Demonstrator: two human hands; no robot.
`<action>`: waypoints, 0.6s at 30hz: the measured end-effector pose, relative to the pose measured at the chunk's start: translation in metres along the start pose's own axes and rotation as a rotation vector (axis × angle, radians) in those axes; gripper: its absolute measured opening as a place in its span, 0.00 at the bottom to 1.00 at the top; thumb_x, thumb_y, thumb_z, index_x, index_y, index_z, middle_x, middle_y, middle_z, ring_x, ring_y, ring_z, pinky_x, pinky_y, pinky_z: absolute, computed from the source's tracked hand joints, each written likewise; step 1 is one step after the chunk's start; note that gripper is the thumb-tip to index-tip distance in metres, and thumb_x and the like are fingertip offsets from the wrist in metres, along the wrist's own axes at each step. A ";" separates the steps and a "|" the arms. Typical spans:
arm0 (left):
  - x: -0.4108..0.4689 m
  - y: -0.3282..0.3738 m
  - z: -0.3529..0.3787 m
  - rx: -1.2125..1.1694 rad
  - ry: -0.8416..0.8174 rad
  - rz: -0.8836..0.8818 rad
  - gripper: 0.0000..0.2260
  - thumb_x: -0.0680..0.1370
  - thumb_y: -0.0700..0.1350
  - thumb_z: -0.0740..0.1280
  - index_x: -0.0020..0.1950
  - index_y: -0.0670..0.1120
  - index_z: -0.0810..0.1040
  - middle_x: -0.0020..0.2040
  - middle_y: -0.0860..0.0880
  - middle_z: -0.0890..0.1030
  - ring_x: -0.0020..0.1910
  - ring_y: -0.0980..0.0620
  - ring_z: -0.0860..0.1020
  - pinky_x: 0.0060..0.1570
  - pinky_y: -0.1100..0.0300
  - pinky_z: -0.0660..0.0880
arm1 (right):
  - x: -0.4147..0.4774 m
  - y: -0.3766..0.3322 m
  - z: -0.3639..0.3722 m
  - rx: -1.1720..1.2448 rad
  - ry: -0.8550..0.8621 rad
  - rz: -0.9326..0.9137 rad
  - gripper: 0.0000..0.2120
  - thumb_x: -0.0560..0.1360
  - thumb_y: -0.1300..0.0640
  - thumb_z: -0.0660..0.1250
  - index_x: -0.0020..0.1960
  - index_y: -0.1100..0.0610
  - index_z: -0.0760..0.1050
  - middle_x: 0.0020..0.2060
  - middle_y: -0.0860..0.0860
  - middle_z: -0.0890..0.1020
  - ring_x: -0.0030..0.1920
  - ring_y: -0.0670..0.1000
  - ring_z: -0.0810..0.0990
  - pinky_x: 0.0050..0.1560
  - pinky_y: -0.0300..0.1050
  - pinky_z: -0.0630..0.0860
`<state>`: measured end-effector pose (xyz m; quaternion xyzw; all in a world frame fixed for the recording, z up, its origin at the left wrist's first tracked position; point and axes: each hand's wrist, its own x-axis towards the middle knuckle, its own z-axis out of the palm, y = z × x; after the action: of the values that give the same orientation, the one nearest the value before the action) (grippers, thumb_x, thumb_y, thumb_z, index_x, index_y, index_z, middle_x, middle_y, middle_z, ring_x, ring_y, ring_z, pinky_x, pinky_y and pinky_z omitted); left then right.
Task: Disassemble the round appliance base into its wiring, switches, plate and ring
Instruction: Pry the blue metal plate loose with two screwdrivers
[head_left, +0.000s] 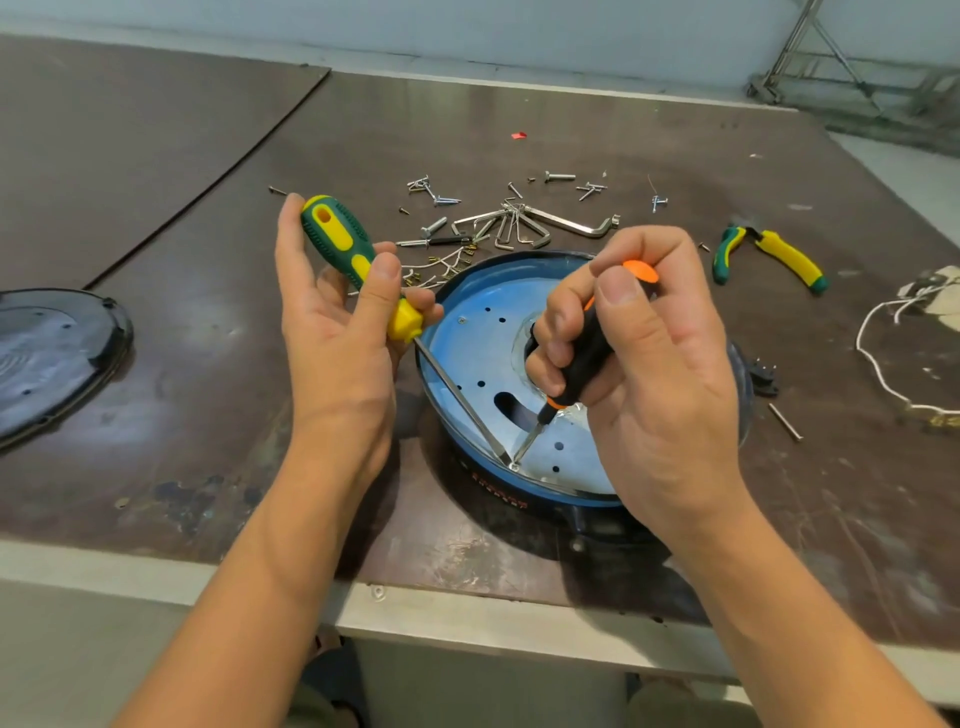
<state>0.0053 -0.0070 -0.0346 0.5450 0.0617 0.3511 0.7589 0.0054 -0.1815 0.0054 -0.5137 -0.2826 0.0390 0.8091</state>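
Attention is given to one screw (514, 466) at the near edge of the metal plate (470, 358), which is seated in the round appliance base (519, 258); the base is standing on the workbench (208, 364), near its front edge. The green-and-yellow screwdriver (353, 260) is gripped by the left hand (337, 322), and its long blade is laid slantwise against the screw, probably to steady it. The small black-and-orange screwdriver (592, 353) is pinched by the right hand (649, 374), thumb near the cap, so that the tip can be turned. Loose screws (439, 198) and hex keys (524, 223) are kept behind the base, within reach.

Dark brown worn tabletop (519, 119), pale metal edge; light wall (467, 31) behind; metal frame (831, 62) far right.
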 end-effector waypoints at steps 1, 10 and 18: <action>0.000 0.000 -0.001 0.001 0.003 -0.003 0.31 0.82 0.38 0.66 0.79 0.56 0.55 0.57 0.43 0.78 0.39 0.52 0.81 0.45 0.55 0.81 | 0.000 0.000 0.000 0.003 -0.007 0.002 0.03 0.83 0.61 0.56 0.53 0.56 0.67 0.36 0.53 0.72 0.36 0.53 0.70 0.35 0.46 0.70; -0.002 -0.001 -0.002 -0.014 0.021 -0.031 0.31 0.82 0.38 0.66 0.79 0.56 0.56 0.59 0.42 0.76 0.38 0.51 0.80 0.44 0.56 0.80 | -0.002 0.000 -0.001 0.014 -0.020 0.005 0.03 0.84 0.60 0.55 0.53 0.56 0.68 0.37 0.53 0.74 0.36 0.52 0.70 0.35 0.46 0.71; -0.002 -0.002 -0.003 -0.002 0.008 -0.029 0.32 0.82 0.38 0.66 0.80 0.56 0.55 0.61 0.41 0.76 0.39 0.51 0.81 0.45 0.55 0.80 | -0.001 0.001 -0.002 -0.021 -0.040 -0.012 0.03 0.83 0.60 0.56 0.53 0.56 0.68 0.37 0.52 0.74 0.36 0.52 0.71 0.36 0.46 0.71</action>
<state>0.0035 -0.0065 -0.0379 0.5418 0.0720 0.3422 0.7643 0.0057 -0.1829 0.0038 -0.5196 -0.3021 0.0414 0.7981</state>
